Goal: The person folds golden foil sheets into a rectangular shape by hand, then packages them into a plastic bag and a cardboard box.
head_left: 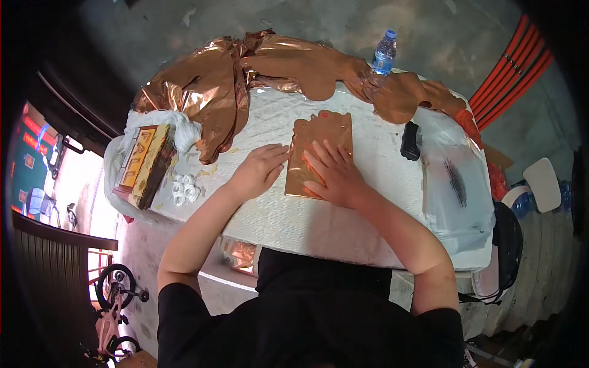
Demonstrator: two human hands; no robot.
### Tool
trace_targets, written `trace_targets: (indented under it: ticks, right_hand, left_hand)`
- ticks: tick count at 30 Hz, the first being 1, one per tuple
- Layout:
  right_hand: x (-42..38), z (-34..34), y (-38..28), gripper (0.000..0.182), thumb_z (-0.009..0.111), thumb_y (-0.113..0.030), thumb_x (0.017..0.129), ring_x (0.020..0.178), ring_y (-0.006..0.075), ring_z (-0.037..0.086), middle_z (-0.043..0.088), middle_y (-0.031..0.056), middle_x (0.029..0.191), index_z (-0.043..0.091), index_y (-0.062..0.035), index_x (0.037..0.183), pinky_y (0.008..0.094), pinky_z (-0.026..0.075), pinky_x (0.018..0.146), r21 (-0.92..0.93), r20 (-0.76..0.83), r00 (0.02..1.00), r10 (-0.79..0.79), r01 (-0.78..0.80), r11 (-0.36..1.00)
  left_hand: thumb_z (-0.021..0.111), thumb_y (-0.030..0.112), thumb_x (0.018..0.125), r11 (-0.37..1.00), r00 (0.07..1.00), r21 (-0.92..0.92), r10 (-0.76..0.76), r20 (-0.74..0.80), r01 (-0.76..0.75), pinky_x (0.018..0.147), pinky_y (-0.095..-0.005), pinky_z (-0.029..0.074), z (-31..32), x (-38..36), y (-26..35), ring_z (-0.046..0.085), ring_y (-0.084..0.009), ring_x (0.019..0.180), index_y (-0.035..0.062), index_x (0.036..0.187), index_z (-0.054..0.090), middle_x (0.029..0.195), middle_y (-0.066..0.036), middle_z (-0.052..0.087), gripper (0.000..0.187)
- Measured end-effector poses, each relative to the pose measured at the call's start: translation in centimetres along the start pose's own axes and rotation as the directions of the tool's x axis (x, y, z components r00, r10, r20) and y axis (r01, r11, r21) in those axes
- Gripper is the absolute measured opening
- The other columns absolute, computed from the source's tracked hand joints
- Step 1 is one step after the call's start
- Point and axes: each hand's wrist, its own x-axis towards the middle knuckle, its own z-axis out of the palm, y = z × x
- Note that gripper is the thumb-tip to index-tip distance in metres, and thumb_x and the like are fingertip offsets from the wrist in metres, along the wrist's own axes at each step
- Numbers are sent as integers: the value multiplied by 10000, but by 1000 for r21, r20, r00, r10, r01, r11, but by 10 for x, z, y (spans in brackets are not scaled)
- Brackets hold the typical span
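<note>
A flat copper-coloured foil sheet (322,130) with a shaped top edge, possibly folded, lies on the white-covered table. My right hand (334,175) rests on its lower half, palm down with the fingers spread. At its left edge is my left hand (261,168), fingers together and stretched toward the foil, fingertips touching or very near it. The thumb of that hand points toward the foil's lower left side. No object shows in either hand. Part of the foil is hidden under my right hand.
Crumpled copper foil (218,92) runs along the table's far edge, near a water bottle (384,55). Left are a stack of gold-and-red printed packs (142,162) and white rings (185,190). A black object (410,142) and clear plastic bags (457,190) lie right.
</note>
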Motion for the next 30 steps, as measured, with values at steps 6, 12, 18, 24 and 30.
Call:
trace_targets:
  ticks: [6, 12, 18, 24, 30]
  right_hand:
    - [-1, 3, 2, 684, 513, -469, 896, 1404, 364, 212, 260, 161, 1510, 314, -120, 1449, 519, 146, 1135, -5, -13, 1000, -10, 10, 1000]
    - [0, 3, 1, 702, 541, -488, 863, 1382, 374, 250, 301, 172, 1484, 369, -92, 1418, 501, 146, 1139, -5, -61, 998, -21, 21, 1000]
    - [-1, 0, 0, 694, 516, -476, 889, 1405, 370, 207, 247, 166, 1516, 310, -127, 1453, 510, 141, 1138, -23, 37, 999, 5, -4, 1000]
    - [0, 1, 2, 672, 510, -485, 891, 1402, 375, 207, 240, 160, 1517, 323, -159, 1447, 515, 143, 1134, -40, 39, 999, -4, 5, 999]
    - [0, 2, 2, 652, 519, -480, 888, 1382, 383, 239, 262, 160, 1502, 349, -170, 1435, 525, 161, 1123, -31, -16, 1000, -24, 24, 999]
  left_hand:
    - [553, 31, 825, 991, 989, 23, 134, 56, -135, 1024, -414, 388, -2, 12, -3, 468, -342, 1232, -4, 1177, 601, 1246, -153, 581, 357]
    - [538, 3, 789, 979, 987, -148, 153, 56, -144, 1008, -403, 398, 5, 22, -13, 488, -352, 1177, 1, 1111, 628, 1189, -146, 606, 335]
    - [559, 21, 851, 407, 947, -872, -273, 167, 272, 865, -298, 458, 19, 37, -25, 582, -174, 977, -22, 1167, 507, 966, -85, 641, 324]
    - [652, -12, 782, 628, 911, -695, -401, 97, 350, 752, -219, 448, 29, 50, -19, 535, -88, 807, 4, 1141, 491, 863, -7, 581, 394]
    - [596, -91, 776, 736, 915, -584, -403, 30, 343, 710, -202, 435, 29, 46, -8, 471, -65, 795, 32, 1171, 492, 945, -4, 532, 426]
